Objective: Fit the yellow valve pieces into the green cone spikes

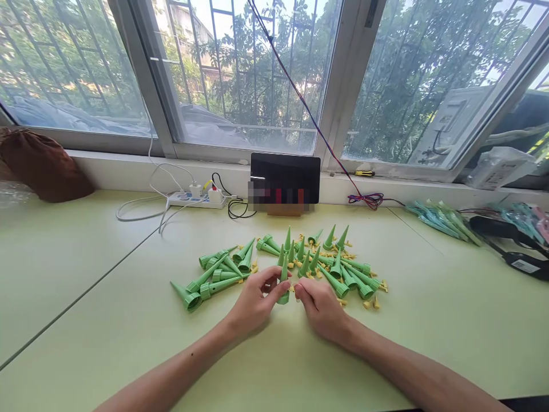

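My left hand (258, 294) is closed round a green cone (283, 280), which points upward over the table. Close to its right side is my right hand (319, 303), thumb and fingers pinched together on a small yellow piece (292, 288), of which only a bit shows. Left of the hands lie several green cones (214, 277). Behind and to the right, more green cones (338, 266) stand or lie among small yellow pieces (376, 302).
A dark tablet (285, 178) stands at the back of the pale green table (128, 355). Left of it is a power strip (197, 198) with cables. Bagged parts (444, 220) and a black strap (510, 243) lie at the right, a brown bag (43, 166) at the left.
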The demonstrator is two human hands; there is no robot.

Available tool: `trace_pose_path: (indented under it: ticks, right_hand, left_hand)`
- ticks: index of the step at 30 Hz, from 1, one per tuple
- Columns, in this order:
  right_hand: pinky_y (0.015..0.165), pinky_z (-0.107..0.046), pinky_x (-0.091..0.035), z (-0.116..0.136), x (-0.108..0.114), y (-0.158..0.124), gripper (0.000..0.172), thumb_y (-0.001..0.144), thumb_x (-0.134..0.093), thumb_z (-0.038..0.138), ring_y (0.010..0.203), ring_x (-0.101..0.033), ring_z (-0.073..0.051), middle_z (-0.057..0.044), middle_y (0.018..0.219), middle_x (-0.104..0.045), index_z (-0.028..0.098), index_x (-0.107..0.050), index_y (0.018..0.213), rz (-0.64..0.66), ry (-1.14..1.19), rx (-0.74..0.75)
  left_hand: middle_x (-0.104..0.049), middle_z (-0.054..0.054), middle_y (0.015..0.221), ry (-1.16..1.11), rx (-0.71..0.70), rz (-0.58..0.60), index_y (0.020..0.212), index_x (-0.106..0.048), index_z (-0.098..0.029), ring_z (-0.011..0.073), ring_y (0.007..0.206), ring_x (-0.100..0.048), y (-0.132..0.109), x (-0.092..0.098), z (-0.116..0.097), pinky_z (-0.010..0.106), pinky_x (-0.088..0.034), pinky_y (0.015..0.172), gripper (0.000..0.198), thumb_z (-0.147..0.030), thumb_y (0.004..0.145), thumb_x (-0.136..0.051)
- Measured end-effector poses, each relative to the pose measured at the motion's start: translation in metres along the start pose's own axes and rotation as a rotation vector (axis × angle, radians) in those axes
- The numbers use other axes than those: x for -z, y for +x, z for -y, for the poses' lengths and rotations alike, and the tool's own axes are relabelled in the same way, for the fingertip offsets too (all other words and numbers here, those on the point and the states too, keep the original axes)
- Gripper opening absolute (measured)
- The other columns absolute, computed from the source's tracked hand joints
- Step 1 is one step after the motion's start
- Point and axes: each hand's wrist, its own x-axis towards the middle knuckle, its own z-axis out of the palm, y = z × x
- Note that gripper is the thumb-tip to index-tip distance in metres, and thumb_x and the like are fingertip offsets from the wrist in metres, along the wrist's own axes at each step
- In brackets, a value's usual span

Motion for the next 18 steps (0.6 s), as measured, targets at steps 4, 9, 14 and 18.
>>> trace_pose_path:
  ticks: [4,9,14,18]
  right_hand:
    - [0.060,-0.026,-0.037,0.0033,0.0024,0.0020,0.035,0.105,-0.036,0.034,0.062,-0.047,-0.014,0.000,0.069,-0.054,0.020,-0.051,0.077,-0.029,0.025,-0.026]
    - [0.060,-0.025,-0.040,0.0024,0.0030,0.0017,0.020,0.101,-0.048,0.035,0.064,-0.050,-0.013,-0.001,0.077,-0.058,0.019,-0.060,0.099,-0.007,0.046,-0.041]
    - [0.062,-0.027,-0.039,-0.0012,0.0007,0.0001,0.023,0.101,-0.047,0.034,0.065,-0.050,-0.014,-0.001,0.074,-0.057,0.020,-0.060,0.090,-0.009,-0.011,0.012]
    - [0.062,-0.027,-0.037,-0.0005,0.0006,0.0003,0.028,0.103,-0.041,0.031,0.065,-0.047,-0.015,-0.002,0.072,-0.055,0.020,-0.055,0.081,0.005,-0.036,0.043]
  left_hand:
    - [-0.048,-0.003,0.064,-0.056,0.032,-0.044,0.091,-0.062,-0.016,0.0095,0.057,-0.040,0.0009,-0.0008,0.0007,0.022,-0.034,0.052,0.029,-0.044,0.091,-0.058]
    - [-0.041,-0.006,0.059,-0.131,0.061,-0.032,0.095,-0.061,-0.017,0.0077,0.050,-0.033,0.0005,-0.0005,0.0038,0.022,-0.028,0.047,0.028,-0.045,0.094,-0.056]
    - [-0.038,-0.006,0.059,-0.051,0.030,-0.002,0.094,-0.060,-0.017,0.0091,0.053,-0.034,-0.0009,-0.0007,0.0056,0.023,-0.027,0.050,0.027,-0.043,0.094,-0.055]
    - [-0.039,-0.005,0.059,0.097,-0.044,-0.027,0.090,-0.062,-0.017,0.0101,0.055,-0.036,-0.0012,-0.0006,0.0054,0.024,-0.030,0.053,0.022,-0.037,0.093,-0.055]
